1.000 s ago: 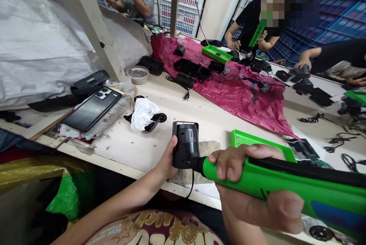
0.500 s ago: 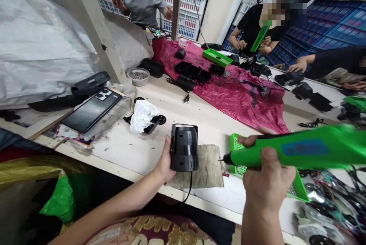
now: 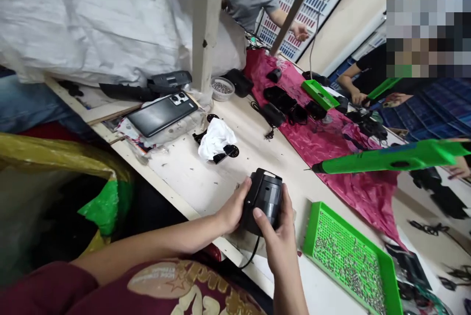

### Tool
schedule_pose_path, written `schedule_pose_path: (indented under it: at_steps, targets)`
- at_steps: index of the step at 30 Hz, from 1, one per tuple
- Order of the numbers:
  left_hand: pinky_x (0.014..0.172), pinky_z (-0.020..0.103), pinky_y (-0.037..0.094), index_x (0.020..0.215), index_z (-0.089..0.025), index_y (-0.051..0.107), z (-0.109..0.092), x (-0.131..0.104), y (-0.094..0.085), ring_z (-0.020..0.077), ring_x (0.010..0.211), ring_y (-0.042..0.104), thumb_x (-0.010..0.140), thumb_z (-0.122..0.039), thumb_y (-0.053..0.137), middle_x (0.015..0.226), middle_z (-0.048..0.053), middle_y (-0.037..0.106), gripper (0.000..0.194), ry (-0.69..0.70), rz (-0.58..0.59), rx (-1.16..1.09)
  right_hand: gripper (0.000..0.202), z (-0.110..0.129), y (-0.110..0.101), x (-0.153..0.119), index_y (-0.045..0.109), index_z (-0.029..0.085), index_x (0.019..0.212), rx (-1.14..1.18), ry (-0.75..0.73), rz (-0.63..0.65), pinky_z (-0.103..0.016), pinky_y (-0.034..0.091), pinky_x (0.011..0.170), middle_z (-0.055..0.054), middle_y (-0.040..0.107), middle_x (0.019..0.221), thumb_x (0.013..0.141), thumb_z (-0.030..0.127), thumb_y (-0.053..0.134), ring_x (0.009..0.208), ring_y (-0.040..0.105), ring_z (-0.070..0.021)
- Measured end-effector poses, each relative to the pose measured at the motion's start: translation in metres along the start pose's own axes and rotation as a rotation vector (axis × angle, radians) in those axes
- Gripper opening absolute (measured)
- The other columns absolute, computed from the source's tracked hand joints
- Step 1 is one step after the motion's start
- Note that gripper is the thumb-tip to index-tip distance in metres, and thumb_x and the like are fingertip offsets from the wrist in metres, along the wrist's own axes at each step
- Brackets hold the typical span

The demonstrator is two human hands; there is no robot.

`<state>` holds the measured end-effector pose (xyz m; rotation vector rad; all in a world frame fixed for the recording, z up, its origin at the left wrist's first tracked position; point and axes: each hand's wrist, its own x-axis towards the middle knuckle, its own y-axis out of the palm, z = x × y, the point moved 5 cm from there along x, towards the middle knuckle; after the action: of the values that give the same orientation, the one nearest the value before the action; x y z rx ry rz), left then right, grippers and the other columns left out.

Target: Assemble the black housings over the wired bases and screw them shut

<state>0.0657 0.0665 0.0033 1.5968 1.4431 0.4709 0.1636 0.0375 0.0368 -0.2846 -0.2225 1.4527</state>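
Observation:
A black cylindrical device (image 3: 270,196) with a cord coming from its lower end is between my two hands, above the bench edge. My left hand (image 3: 235,209) is closed round its left side. Round the right side wraps my right hand (image 3: 280,229), its thumb lying across the front. Away to the right, a green electric screwdriver (image 3: 382,159) hangs in the air, bit pointing left, with neither of my hands on it. Below the screwdriver stands a green tray (image 3: 396,280) of small metal screws.
A crumpled white bag (image 3: 217,138) lies over black parts beyond my hands. Left of it rests a phone (image 3: 162,114); a tub of screws (image 3: 222,90) stands near the post (image 3: 206,35). Pink sheeting (image 3: 316,143) carries black parts. Co-workers sit across the bench.
My right hand has let go of the electric screwdriver and now grips the black device. The screwdriver hangs free. The view has turned, showing more of the screw tray.

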Motion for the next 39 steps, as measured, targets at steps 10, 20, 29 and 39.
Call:
schedule_pose_path:
  at_steps: [10,20,29,39]
  targets:
    - [0.106,0.037,0.034,0.112,-0.013,0.069,-0.002,-0.001,0.005,0.0269,0.118,0.057,0.089,-0.061,0.045,0.111,0.010,0.072,0.058,-0.072,0.065,-0.118,0.087,0.021,-0.009,-0.007,0.033,0.029,0.146,0.065,0.114,-0.101,-0.060,0.032,0.108,-0.012,0.040,0.149,0.070,0.046,0.072,0.134,0.041,-0.0344]
    - [0.082,0.041,0.049,0.111,-0.010,0.068,0.005,0.003,-0.002,0.0293,0.087,0.070,0.084,-0.067,0.045,0.093,0.015,0.074,0.067,-0.315,0.153,-0.324,0.090,0.026,-0.041,0.018,0.041,0.022,0.142,0.170,0.184,-0.227,-0.054,0.041,0.103,-0.013,0.051,0.139,0.062,0.047,0.074,0.125,0.051,-0.0338]
    - [0.077,0.041,0.052,0.117,-0.012,0.064,-0.008,0.001,0.010,0.0319,0.090,0.069,0.079,-0.055,0.062,0.096,0.016,0.073,0.058,-0.267,0.216,-0.502,0.099,-0.003,-0.059,0.031,0.036,0.022,0.145,0.133,0.244,-0.241,-0.047,0.052,0.091,-0.014,0.055,0.136,0.059,0.052,0.076,0.113,0.060,-0.0315]
    - [0.078,0.042,0.053,0.119,-0.010,0.061,-0.005,0.003,0.006,0.0302,0.095,0.066,0.083,-0.058,0.058,0.104,0.016,0.069,0.060,-0.320,0.306,-0.517,0.103,-0.035,-0.063,0.050,0.035,0.015,0.145,-0.022,0.258,-0.310,-0.042,0.039,0.107,-0.015,0.050,0.140,0.058,0.055,0.074,0.126,0.051,-0.0293]
